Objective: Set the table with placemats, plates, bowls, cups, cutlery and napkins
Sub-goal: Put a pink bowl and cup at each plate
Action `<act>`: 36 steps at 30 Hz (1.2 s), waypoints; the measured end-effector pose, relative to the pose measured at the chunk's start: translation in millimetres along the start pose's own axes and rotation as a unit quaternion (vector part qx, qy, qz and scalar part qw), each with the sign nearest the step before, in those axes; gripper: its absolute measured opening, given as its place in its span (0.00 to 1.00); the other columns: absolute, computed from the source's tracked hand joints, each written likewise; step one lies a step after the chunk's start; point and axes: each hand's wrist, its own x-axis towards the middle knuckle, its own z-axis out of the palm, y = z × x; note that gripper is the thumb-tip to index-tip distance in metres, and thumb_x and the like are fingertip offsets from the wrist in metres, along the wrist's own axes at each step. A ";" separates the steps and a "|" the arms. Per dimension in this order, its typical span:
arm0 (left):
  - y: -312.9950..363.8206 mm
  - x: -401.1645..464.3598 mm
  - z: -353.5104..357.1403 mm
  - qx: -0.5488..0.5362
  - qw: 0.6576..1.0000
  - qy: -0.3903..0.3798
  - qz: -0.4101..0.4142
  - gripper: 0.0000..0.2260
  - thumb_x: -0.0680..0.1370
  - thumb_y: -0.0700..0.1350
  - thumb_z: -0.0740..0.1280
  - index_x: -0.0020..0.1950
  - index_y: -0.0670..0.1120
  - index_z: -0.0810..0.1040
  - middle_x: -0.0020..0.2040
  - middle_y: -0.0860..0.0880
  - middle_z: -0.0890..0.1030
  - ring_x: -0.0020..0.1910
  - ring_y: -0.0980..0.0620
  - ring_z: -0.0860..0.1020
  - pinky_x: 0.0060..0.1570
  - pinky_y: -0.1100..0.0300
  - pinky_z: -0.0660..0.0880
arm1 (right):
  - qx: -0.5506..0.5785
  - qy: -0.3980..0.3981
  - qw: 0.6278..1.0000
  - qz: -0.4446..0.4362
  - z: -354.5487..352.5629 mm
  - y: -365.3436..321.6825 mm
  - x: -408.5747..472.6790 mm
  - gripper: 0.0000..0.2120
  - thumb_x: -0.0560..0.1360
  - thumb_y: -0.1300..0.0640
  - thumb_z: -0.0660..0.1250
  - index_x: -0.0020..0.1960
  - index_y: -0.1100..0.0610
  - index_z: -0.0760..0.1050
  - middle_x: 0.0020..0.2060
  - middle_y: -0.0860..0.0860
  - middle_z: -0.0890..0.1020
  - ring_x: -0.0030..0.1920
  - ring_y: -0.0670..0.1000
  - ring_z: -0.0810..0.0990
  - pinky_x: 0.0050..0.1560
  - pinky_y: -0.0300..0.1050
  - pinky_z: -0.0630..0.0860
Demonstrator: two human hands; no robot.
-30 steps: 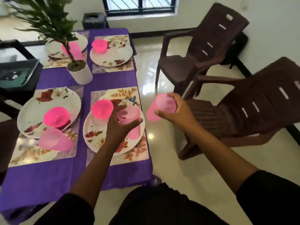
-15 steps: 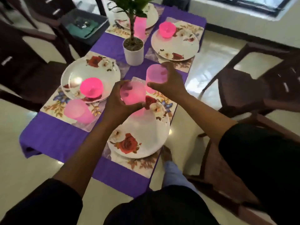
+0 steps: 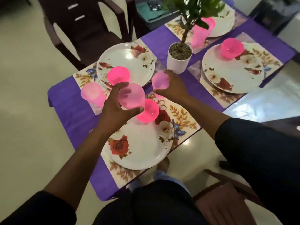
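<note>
My left hand [image 3: 116,106] grips a pale pink cup [image 3: 132,99] above the near plate [image 3: 141,148], which lies on a floral placemat [image 3: 181,117] with a bright pink bowl [image 3: 149,111] on it. My right hand [image 3: 172,86] grips a second pink cup [image 3: 159,81], low over the purple cloth [image 3: 74,111] near the placemat's far corner. The far-left plate [image 3: 126,60] carries a pink bowl [image 3: 118,75], with a cup [image 3: 93,95] beside it. The right plate [image 3: 233,73] holds a bowl [image 3: 233,48]. Another cup [image 3: 200,33] stands behind the plant.
A potted plant in a white pot [image 3: 178,59] stands mid-table, close to my right hand. Brown plastic chairs [image 3: 84,25] flank the table's far side. A tray with teal cloth [image 3: 152,12] sits on a chair beyond. Another chair [image 3: 227,192] stands at my right.
The view has swung left and closer over the table. Both hands carried their cups from beside the table to above it; my right hand has dropped toward the cloth near the pot.
</note>
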 end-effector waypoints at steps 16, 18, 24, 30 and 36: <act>19.1 -26.9 23.7 -0.018 0.997 0.069 -0.040 0.39 0.68 0.48 0.84 0.74 0.53 0.70 0.66 0.61 0.76 0.64 0.60 0.77 0.54 0.57 0.80 | 0.026 0.057 0.988 -0.138 -47.3 -27.8 -41.3 0.38 0.70 0.47 0.74 0.76 0.53 0.65 0.68 0.55 0.71 0.68 0.56 0.71 0.67 0.57 0.73; 28.9 -20.6 27.9 -0.037 0.996 0.071 -0.038 0.38 0.68 0.46 0.84 0.74 0.50 0.71 0.63 0.63 0.77 0.62 0.60 0.78 0.52 0.68 0.78 | 0.060 -0.012 0.985 -0.163 -65.0 -42.3 -60.4 0.36 0.68 0.53 0.74 0.74 0.49 0.67 0.66 0.51 0.74 0.66 0.51 0.74 0.63 0.53 0.77; 66.0 -2.7 53.6 -0.052 0.997 0.044 -0.025 0.37 0.67 0.50 0.84 0.72 0.52 0.72 0.58 0.64 0.78 0.57 0.64 0.79 0.56 0.62 0.78 | 0.072 -0.123 0.976 -0.164 -88.7 -58.3 -117.6 0.49 0.67 0.46 0.81 0.80 0.45 0.57 0.73 0.48 0.71 0.69 0.47 0.74 0.63 0.48 0.79; 93.2 4.5 109.2 -0.070 0.996 -0.054 -0.031 0.42 0.61 0.64 0.80 0.73 0.56 0.72 0.67 0.56 0.79 0.66 0.54 0.77 0.63 0.51 0.78 | 0.077 0.032 0.989 -0.122 -109.2 -19.9 -132.3 0.44 0.67 0.35 0.78 0.75 0.43 0.61 0.69 0.44 0.75 0.66 0.47 0.77 0.62 0.53 0.80; 120.4 33.5 168.2 -0.092 0.989 -0.113 -0.026 0.38 0.74 0.65 0.74 0.77 0.51 0.67 0.70 0.55 0.74 0.66 0.55 0.75 0.58 0.62 0.74 | 0.117 0.096 0.987 -0.048 -166.1 50.8 -100.3 0.43 0.66 0.36 0.79 0.75 0.44 0.64 0.66 0.43 0.76 0.63 0.48 0.76 0.60 0.54 0.81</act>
